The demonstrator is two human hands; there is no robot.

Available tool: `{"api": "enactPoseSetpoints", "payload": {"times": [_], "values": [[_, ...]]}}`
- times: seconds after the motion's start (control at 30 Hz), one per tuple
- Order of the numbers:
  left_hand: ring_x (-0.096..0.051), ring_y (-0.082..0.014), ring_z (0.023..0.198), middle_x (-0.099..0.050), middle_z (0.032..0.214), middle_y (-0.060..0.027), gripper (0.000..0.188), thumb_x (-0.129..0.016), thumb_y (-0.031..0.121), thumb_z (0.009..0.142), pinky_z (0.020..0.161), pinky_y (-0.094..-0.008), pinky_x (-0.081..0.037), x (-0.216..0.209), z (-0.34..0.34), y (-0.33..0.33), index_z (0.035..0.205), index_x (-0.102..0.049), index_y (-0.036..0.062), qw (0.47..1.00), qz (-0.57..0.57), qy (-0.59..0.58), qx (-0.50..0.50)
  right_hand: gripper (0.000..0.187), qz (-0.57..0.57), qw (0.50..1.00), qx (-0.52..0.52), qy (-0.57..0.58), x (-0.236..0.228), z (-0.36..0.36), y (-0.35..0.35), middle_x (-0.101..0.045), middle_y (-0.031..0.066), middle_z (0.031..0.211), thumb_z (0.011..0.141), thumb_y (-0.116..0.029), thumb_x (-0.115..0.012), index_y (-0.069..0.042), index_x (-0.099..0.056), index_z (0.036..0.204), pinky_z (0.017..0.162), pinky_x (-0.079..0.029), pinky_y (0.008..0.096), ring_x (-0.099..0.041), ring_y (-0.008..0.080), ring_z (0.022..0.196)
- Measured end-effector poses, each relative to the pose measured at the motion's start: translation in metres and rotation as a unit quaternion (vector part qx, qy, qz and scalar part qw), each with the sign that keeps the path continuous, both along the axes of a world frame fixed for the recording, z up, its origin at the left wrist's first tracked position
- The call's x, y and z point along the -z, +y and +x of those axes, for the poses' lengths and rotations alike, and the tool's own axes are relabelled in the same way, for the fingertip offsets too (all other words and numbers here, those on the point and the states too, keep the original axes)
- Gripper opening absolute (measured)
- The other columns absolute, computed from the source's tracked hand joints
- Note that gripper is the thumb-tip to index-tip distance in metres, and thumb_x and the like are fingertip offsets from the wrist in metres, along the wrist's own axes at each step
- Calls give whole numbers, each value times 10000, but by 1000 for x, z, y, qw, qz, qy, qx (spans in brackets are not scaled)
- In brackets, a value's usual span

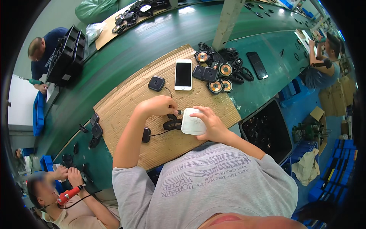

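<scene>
Over the cardboard sheet (114,110), my left hand (162,105) pinches a small black cable plug (179,112) at the side of a white rounded square box (192,123). Whether the plug is fully seated in the box I cannot tell. Around the box's right side and top wrap the fingers of my right hand (212,124). A coiled black cable (172,124) hangs beside the box, and its line runs to a black square pad (146,134) partly behind my left forearm. Beyond my left hand lies another black square pad (156,83) with a cable. A white phone (183,75) with a dark screen lies farther off.
Right of the phone is a pile of black pads, cables and discs with copper coils (225,69). A dark phone (257,65) lies on the green bench (272,49). A black bin (267,126) stands at the right. Co-workers sit lower left, upper left and far right.
</scene>
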State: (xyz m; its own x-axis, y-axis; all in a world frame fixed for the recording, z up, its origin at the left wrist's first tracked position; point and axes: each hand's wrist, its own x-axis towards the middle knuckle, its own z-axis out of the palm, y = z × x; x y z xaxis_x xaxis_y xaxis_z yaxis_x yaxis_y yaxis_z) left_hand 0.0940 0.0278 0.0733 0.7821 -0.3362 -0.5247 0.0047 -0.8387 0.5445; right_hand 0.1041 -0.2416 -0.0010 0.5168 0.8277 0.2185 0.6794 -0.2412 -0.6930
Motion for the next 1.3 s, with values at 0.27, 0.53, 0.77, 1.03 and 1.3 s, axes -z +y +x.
{"api": "enactPoseSetpoints", "payload": {"times": [0.27, 0.53, 0.77, 1.03, 1.3], "values": [[-575, -264, 791, -621, 842, -95, 125, -688, 167, 853, 728, -374, -471, 34, 3, 2, 904, -723, 58, 997, -13, -59, 46, 861, 33, 999, -19, 18, 10, 7, 3, -441, 98, 1422, 508, -89, -830, -193, -495, 1295, 1060, -415, 414, -457, 333, 1243], [-590, -272, 784, -665, 884, -92, 100, -703, 146, 818, 744, -372, -489, 0, -15, -18, 862, -729, 60, 953, 67, -237, -175, 766, -44, 998, 10, -37, -9, 10, 14, -449, 109, 1429, 606, -159, -818, -179, -513, 1308, 1067, -405, 424, -439, 319, 1297], [-691, -305, 951, -721, 1058, -123, 487, -382, 467, 1004, 765, -411, -531, 17, 52, 18, 1162, -645, 88, 862, 346, -113, -354, 480, 6, 995, 76, -62, -15, 35, 36, -470, 143, 1440, 892, -184, -632, -132, -503, 1352, 1044, -439, 398, -501, 336, 1276], [-718, -263, 902, -719, 1104, -137, 369, -626, 317, 899, 722, -385, -563, 26, 140, 0, 1180, -651, 78, 890, 358, -35, -281, 522, -91, 936, 154, -303, 34, 87, 102, -427, 311, 1427, 908, -328, -624, -52, -522, 1339, 1058, -397, 468, -422, 466, 1313], [-693, -300, 927, -647, 1159, -164, 374, -700, 256, 828, 749, -383, -565, 45, 140, -8, 1148, -657, 69, 871, 368, -94, -311, 526, -57, 944, 140, -293, 37, 90, 116, -417, 307, 1423, 877, -394, -652, -95, -545, 1297, 1080, -368, 501, -385, 528, 1307]]}}
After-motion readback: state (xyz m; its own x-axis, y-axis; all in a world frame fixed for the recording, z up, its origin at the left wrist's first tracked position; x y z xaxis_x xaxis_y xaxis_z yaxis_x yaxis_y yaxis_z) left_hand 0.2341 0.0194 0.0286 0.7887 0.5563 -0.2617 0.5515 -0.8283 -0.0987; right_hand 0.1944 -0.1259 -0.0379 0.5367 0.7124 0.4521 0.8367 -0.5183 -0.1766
